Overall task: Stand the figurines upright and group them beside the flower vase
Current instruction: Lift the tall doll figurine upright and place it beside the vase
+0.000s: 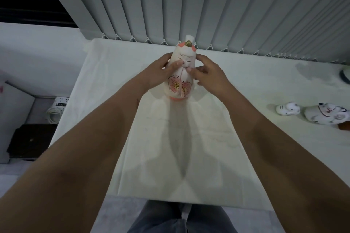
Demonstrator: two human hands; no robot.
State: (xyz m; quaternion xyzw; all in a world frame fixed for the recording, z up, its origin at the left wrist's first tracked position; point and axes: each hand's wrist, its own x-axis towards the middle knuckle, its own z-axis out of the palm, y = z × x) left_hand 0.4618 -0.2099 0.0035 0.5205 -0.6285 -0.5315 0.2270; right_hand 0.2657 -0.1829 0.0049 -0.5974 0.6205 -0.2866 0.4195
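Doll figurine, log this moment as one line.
doll figurine upright | left hand, right hand holding it | two animal figurines lying far right

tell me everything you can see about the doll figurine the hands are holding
The doll figurine is a smooth, rounded, pear-shaped piece, seemingly glazed ceramic: white body, painted sleeping face, pink patches beside a gold ornament under a white cap, pink-and-gold blossoms on the front, an orange-pink base. It stands upright near the middle of the white table. The left hand and right hand clasp its sides, thumbs across the front.
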